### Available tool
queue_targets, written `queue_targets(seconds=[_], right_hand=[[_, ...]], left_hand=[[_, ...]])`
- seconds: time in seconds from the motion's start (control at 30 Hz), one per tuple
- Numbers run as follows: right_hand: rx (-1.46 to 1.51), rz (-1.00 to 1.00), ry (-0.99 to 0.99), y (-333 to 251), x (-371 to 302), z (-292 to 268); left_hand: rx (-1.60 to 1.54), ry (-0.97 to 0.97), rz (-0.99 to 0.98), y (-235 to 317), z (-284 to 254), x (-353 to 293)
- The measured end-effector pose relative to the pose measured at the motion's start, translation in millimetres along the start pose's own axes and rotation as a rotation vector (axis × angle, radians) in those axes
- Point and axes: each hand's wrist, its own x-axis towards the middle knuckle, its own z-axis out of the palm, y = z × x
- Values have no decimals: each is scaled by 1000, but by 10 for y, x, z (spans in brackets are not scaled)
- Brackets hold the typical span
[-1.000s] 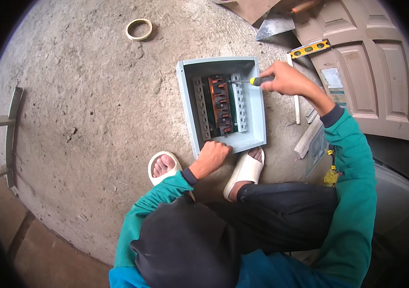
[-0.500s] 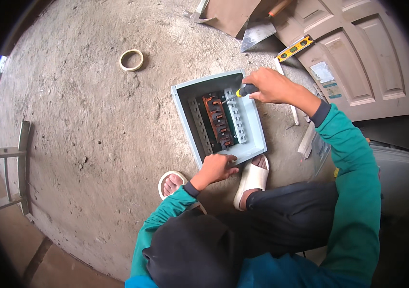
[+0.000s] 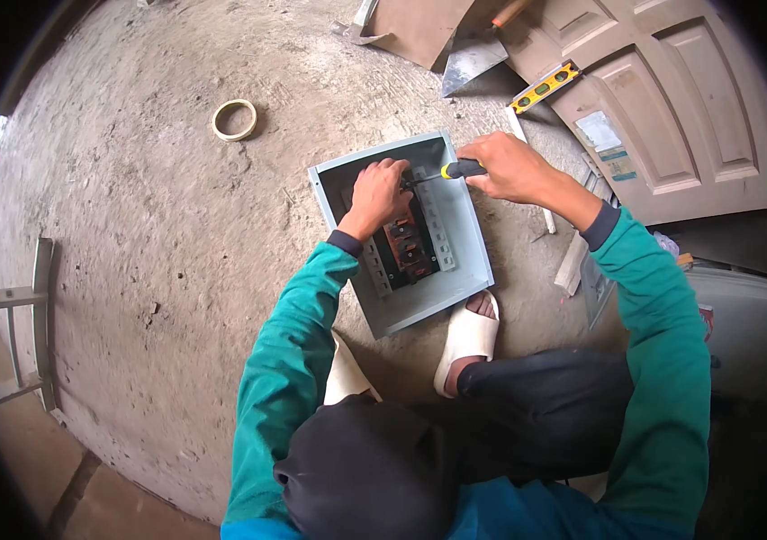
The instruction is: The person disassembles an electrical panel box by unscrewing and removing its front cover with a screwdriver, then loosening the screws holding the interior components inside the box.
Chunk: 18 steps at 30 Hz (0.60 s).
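A grey metal electrical panel box point(image 3: 481, 236), its front uncovered, lies on the ground before me. Inside is a dark busbar assembly point(image 3: 406, 241) with copper-coloured parts, flanked by two slotted pale rails point(image 3: 438, 232). My right hand point(image 3: 508, 167) is closed around the black-and-yellow handle of a screwdriver point(image 3: 463, 169). Its shaft points left across the right rail toward the assembly's far end. There my left hand point(image 3: 378, 194) reaches into the box, fingers bent and drawn together beside the screwdriver tip. Whatever those fingers grip is hidden.
A tape roll point(image 3: 235, 120) lies on rough concrete at far left. Beyond the box are a hammer point(image 3: 361, 25), a trowel point(image 3: 475, 63) and a yellow spirit level point(image 3: 545, 87) beside a panelled door point(image 3: 654, 108). A metal frame point(image 3: 41, 315) stands at left; my sandalled foot point(image 3: 471, 337) is near the box.
My left hand has gone from the box's near edge to the far end of the busbar assembly. The screwdriver stays in my right hand, its shaft now lying flatter. The view has shifted slightly.
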Motion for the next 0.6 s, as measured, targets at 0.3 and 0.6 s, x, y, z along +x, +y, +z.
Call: queue_targets(seconds=[0.3, 0.6], right_hand=[[-26, -170, 78, 31, -53, 45], [742, 671, -312, -92, 242, -129]], left_hand=[[-2, -99, -86, -119, 279, 131], [-21, -106, -130, -176, 302, 124]])
